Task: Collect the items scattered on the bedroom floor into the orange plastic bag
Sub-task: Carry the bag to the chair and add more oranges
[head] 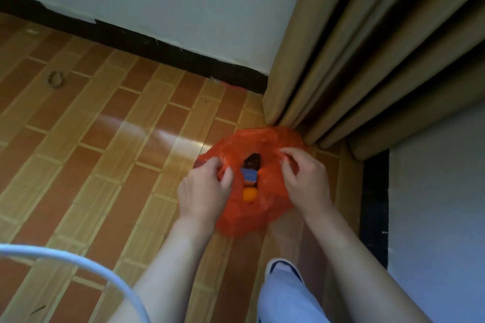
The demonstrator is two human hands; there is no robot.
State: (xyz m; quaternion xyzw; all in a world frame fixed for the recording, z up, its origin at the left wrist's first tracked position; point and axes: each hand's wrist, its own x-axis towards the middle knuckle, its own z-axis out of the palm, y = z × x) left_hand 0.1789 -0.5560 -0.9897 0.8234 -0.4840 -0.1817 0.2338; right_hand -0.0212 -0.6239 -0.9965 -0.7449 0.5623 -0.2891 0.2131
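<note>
White cable (78,265) arcs across the lower left, nearest the camera, beside a trouser leg and shoe (283,273). Orange plastic bag (252,215) sits on the brick-patterned floor (105,139) at the foot of the tan curtain (354,60), near the wall corner. Left hand (203,191) pinches the bag's left rim; right hand (305,178) pinches its right rim, holding the mouth apart. Inside lie a dark packet (252,161), a blue box (248,175) and an orange ball (248,194). A small loop (55,79) lies well apart on the floor.
</note>
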